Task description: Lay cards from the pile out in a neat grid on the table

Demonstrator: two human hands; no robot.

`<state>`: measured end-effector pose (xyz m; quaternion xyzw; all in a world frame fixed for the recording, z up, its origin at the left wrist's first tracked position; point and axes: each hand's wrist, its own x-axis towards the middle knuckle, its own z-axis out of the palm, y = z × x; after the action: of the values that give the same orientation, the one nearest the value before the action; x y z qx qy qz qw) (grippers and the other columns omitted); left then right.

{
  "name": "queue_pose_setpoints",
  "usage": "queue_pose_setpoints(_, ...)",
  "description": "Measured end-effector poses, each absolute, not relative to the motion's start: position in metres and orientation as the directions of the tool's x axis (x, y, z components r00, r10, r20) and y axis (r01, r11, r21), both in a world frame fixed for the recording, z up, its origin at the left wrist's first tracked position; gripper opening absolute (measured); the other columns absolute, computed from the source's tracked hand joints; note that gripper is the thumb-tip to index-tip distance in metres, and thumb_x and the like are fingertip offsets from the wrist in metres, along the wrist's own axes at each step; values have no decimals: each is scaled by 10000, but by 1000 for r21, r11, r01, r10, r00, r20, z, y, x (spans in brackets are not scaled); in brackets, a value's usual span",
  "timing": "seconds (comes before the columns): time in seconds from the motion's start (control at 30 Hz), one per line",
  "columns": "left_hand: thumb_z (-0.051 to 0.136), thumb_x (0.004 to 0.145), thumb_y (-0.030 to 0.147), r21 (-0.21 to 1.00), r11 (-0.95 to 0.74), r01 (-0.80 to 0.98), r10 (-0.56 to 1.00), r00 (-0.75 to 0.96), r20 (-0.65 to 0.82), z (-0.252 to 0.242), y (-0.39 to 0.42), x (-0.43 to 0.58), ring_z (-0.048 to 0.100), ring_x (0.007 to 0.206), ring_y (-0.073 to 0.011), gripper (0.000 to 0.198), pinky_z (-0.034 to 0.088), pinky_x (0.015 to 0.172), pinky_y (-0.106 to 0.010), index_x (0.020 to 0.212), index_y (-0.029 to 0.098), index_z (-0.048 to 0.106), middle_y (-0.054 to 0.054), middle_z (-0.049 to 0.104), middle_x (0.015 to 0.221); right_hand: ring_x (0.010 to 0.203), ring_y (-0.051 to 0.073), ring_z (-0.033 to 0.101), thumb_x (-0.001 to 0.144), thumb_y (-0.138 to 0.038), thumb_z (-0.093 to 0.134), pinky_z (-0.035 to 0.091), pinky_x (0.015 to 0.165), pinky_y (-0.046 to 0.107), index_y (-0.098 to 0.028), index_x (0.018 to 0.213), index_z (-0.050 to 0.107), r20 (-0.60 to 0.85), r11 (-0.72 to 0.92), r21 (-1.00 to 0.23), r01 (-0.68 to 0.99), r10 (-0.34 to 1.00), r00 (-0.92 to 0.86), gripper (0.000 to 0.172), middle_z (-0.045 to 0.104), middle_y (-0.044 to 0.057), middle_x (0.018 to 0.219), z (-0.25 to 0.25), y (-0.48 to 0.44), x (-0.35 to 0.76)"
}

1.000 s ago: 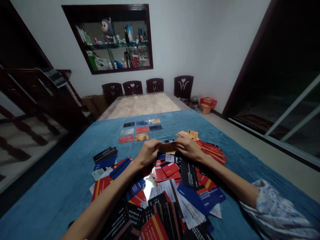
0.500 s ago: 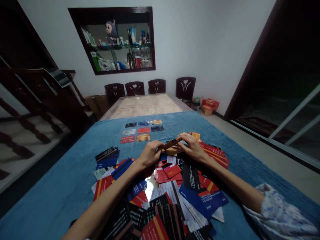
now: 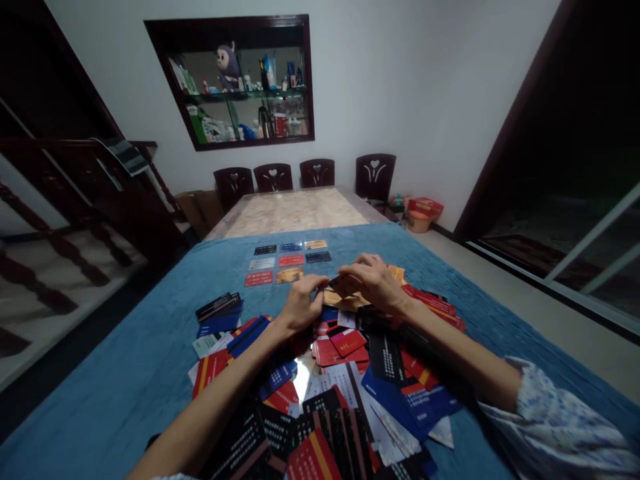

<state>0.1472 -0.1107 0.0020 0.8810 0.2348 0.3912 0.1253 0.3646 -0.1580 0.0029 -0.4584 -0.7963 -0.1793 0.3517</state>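
My left hand (image 3: pixel 301 304) and my right hand (image 3: pixel 369 282) meet over the far side of a big heap of plastic cards (image 3: pixel 345 380). Both pinch the same small stack of tan cards (image 3: pixel 336 294), the left at its left end, the right over its top and right end. The stack sits just above the heap of red, blue, black and white cards. Beyond the hands, several cards lie in a neat grid (image 3: pixel 287 259) on the blue cloth (image 3: pixel 140 360).
A dark stack of cards (image 3: pixel 218 308) lies left of the heap. The blue cloth covers the near part of a long table; its marble top (image 3: pixel 290 212) shows beyond, with four dark chairs (image 3: pixel 305 175) at the far end. A wall cabinet (image 3: pixel 240 80) hangs above them.
The right hand has lifted and moved over the top of the tan stack. The stack tilted up half a second ago and is now more covered by the fingers. The view shifted slightly.
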Motion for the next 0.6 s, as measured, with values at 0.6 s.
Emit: queue_pose_setpoints(0.6,520,787,14,428,-830,359,557,567,606,-2,-104,145,641,838,-163,278,524,812,-316,983,176,632,-33,705,920,865,232,543,867,-322,677,368,740,334,-185,1075,595,659,515,-57,855,663,-355,262,642,77,883,-15,-147,340)
